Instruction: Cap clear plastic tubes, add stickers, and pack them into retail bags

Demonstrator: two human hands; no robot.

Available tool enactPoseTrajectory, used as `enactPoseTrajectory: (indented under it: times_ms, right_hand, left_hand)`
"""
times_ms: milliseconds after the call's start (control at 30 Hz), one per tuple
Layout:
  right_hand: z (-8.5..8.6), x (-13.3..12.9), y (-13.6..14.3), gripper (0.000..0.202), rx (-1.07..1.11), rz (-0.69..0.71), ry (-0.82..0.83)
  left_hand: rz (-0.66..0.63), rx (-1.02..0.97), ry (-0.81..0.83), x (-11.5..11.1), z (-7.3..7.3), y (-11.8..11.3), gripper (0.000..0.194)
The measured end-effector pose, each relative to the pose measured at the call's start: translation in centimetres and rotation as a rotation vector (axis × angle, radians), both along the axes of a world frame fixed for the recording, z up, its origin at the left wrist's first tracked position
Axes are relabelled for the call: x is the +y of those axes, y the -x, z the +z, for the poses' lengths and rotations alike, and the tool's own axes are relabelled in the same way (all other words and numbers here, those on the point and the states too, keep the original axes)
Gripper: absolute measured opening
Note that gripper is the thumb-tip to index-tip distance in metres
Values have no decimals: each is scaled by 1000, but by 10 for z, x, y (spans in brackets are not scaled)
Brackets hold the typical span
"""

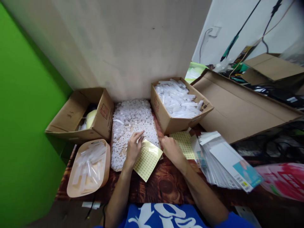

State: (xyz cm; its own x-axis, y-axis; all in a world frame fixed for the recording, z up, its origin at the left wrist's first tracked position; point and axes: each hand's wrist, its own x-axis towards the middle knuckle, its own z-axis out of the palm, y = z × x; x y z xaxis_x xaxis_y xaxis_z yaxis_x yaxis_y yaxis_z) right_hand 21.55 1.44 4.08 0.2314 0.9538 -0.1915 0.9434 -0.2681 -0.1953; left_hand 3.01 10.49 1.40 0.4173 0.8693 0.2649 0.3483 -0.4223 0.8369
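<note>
A yellow sheet of small round stickers [148, 161] lies at an angle over the near right edge of a shallow tray and the table. At its left edge is my left hand [134, 148], over the tray, with fingers bent and fingertips close together; whatever they hold is too small to tell. My right hand [169, 147] is closed just past the sheet's right corner, its fingertips hidden. Many small white plastic pieces [133, 114] fill the tray beneath my left hand. Beyond my right hand lies a second yellow sticker sheet [184, 142].
Clear plastic tubes fill a cardboard box [163, 123] at the back right and partly fill a beige bin [106, 167] at left. Another cardboard box [104, 117] stands back left. Flat packages [220, 161] are stacked at right, before a large cardboard flap [237, 110].
</note>
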Motion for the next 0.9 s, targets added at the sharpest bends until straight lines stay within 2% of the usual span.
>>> enactPoseTrajectory:
  times_ms: [67,133,200,267,300,367,467,567,700,733,800,867,900]
  right_hand:
    - [5,-3,-9,21,23,-27,-6]
    - [13,-8,-18,14,96,-42,-83]
    - [21,-16,-21,11,316,-3,-271]
    - [26,-23,-15,13,625,62,-463]
    - [27,-27,-11,14,754,91,-515]
    - [28,-31,-1,16,875,120,-523]
    - [22,-33,8,15,906,100,-519]
    - [13,-32,12,21,1061,32,-503]
    - [0,-32,16,36,1380,-70,-387]
    - [-2,-32,16,37,1407,-87,-388]
    - [-5,-34,16,37,1397,-96,-436]
    - [-7,-35,14,35,1337,-88,-472]
    - [-7,-35,13,34,1299,-77,-472]
  left_hand:
    - [-9,-123,117,-9,6,3,27]
    - [-14,-188,218,-19,13,6,26]
    - [-43,-217,264,-29,19,8,23]
    - [-90,-231,272,-38,23,9,22]
    - [-111,-231,270,-42,26,9,21]
    - [-142,-214,264,-47,30,8,21]
    - [-177,-174,218,-51,34,6,18]
    - [-216,-181,56,-50,36,7,12]
    - [-390,-208,-128,-50,36,14,13]
    - [-395,-189,-128,-51,36,16,13]
    - [-311,-122,-58,-52,34,19,26]
    - [-220,-34,86,-53,33,19,32]
    - [-213,13,156,-53,33,18,39]
